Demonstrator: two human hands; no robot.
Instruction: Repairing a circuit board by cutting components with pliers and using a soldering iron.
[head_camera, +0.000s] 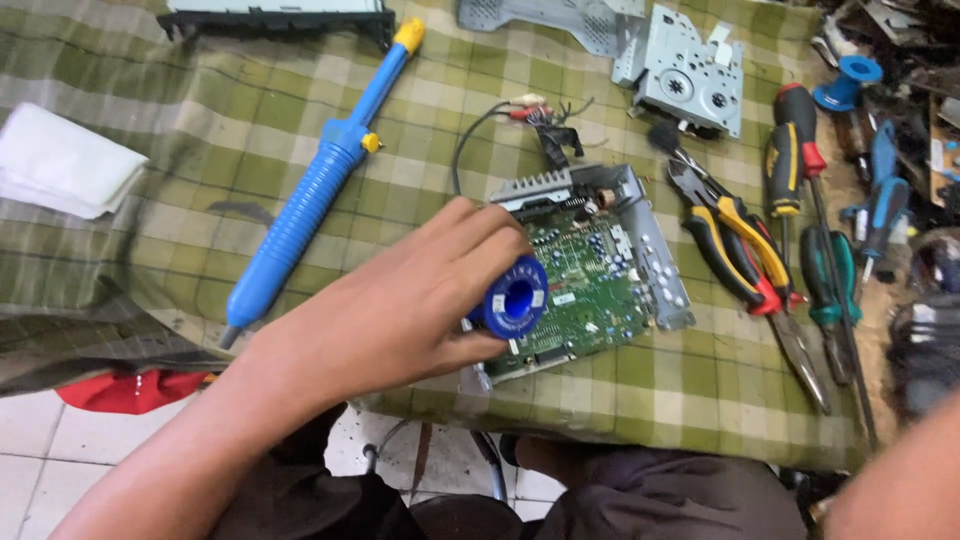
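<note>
Solder spool (516, 297), blue, is gripped in the left hand (400, 310), fingers closed around its rim, held over the near-left corner of a green circuit board (585, 275) in a metal frame. Board lies near the front edge of the checked-cloth table (200, 150). Blue desoldering pump (315, 185) lies left of the hand. Pliers (735, 250) and screwdrivers (800, 150) lie toward the right edge. Right hand: only a forearm shows at the lower right corner; grip cannot be determined.

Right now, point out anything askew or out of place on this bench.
The checked cloth is rucked up at the left edge. The circuit board lies skewed, with loose wires trailing behind it. The left hand holds a blue spool over the board.
</note>
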